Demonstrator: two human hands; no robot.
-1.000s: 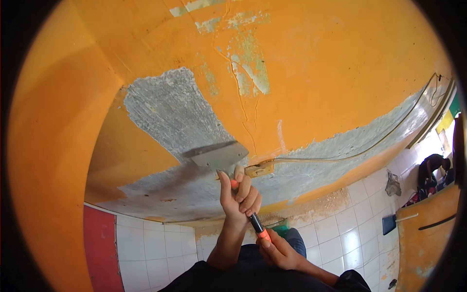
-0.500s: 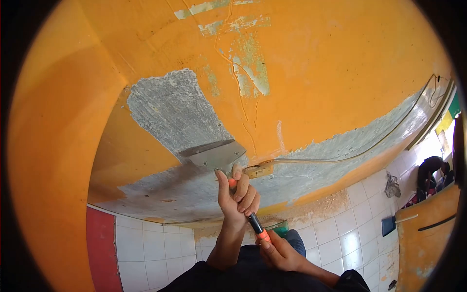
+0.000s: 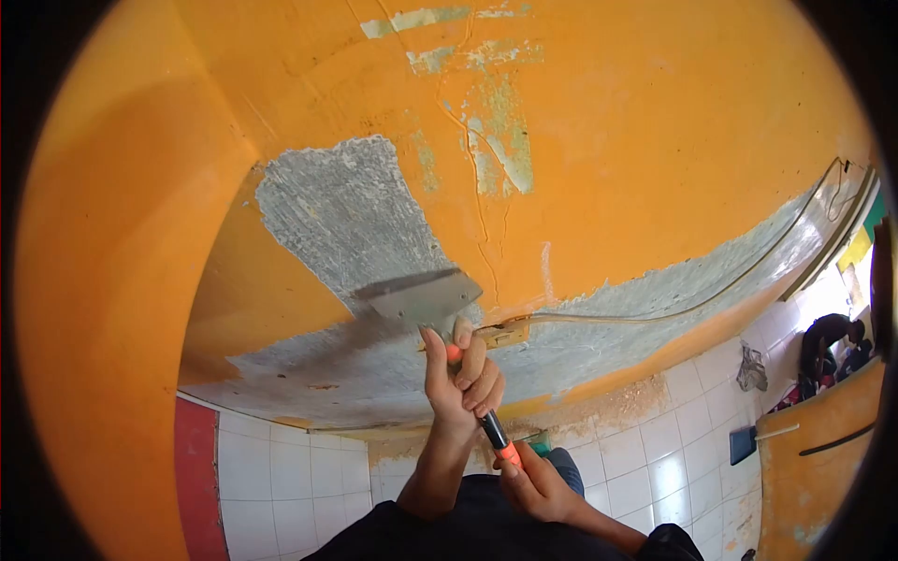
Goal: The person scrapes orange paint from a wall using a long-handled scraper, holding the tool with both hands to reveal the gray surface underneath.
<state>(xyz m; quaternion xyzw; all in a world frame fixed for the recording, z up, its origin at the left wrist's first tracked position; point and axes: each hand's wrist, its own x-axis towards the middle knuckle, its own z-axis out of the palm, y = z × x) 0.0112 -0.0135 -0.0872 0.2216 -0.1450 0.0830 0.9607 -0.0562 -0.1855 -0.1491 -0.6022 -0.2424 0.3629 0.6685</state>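
Note:
A broad-bladed scraper [image 3: 423, 297] with a black and orange handle is held in both hands in the head view. My left hand [image 3: 462, 379] wraps round the handle close beneath the blade, thumb and index finger pointing up along it. Farther down, my right hand [image 3: 535, 484] closes on the orange end of the handle. The blade's edge lies over the lower part of a bare grey patch [image 3: 348, 210] on the orange wall [image 3: 636, 140], its right corner by the paint edge. Below and right of the blade, a cable meets a small orange-painted box [image 3: 503, 335].
A long cable [image 3: 655, 318] runs rightward along the wall over a grey stripped band [image 3: 645, 294]. White tiles [image 3: 622, 467] cover the floor. At right are an orange panel [image 3: 823, 467], a dustpan-like dark object [image 3: 743, 446] and a person [image 3: 823, 346] bending over.
The view has shifted slightly, so the wall appears a little farther right. The scraper blade stays over nearly the same part of the grey patch; both grips are unchanged.

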